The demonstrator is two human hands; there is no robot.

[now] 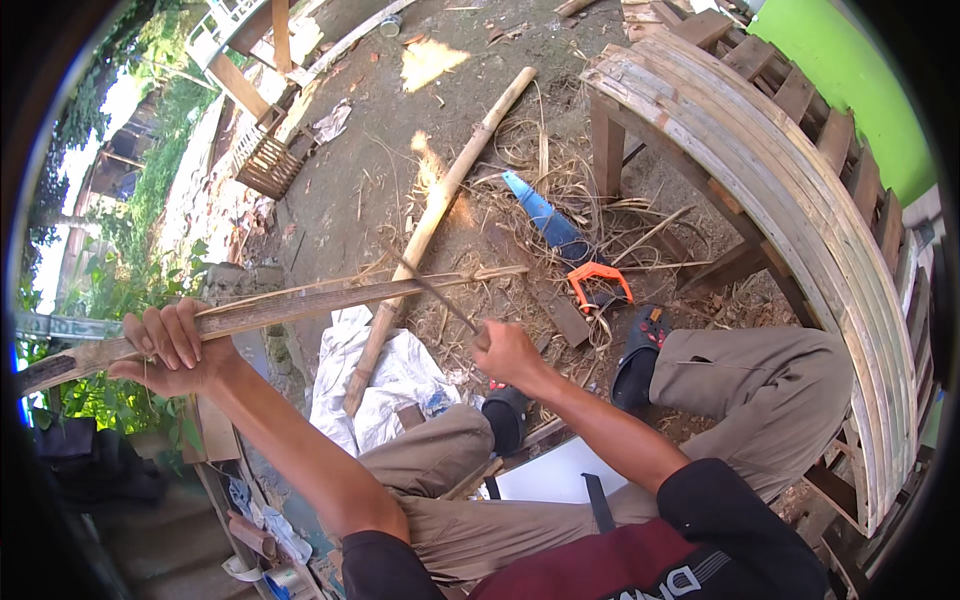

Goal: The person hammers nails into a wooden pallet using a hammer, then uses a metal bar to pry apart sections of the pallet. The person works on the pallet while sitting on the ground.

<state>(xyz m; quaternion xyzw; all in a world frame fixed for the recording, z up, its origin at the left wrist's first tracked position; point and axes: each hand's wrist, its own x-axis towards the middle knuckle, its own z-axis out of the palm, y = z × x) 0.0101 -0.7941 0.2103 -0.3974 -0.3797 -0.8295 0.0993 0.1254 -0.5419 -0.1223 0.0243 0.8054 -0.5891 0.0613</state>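
A long split bamboo strip (300, 307) runs across from the left edge, its far end frayed into thin fibres. My left hand (175, 348) is closed around it near its left part. In my right hand (503, 352) is the handle of a thin dark knife (435, 293), whose blade crosses the strip near its right end. That hand's fingers are wrapped round the handle, which they mostly hide. Beneath the strip, a pale bamboo pole (455, 175) lies slantwise on the ground.
A blue-bladed handsaw (548, 215) with an orange handle lies among shavings (500, 240). White sacking (335, 375) is spread beside the pole. At the right stands a long slatted wooden bench (790, 170). A woven basket (268, 160) sits at the far left. My knees are bent below.
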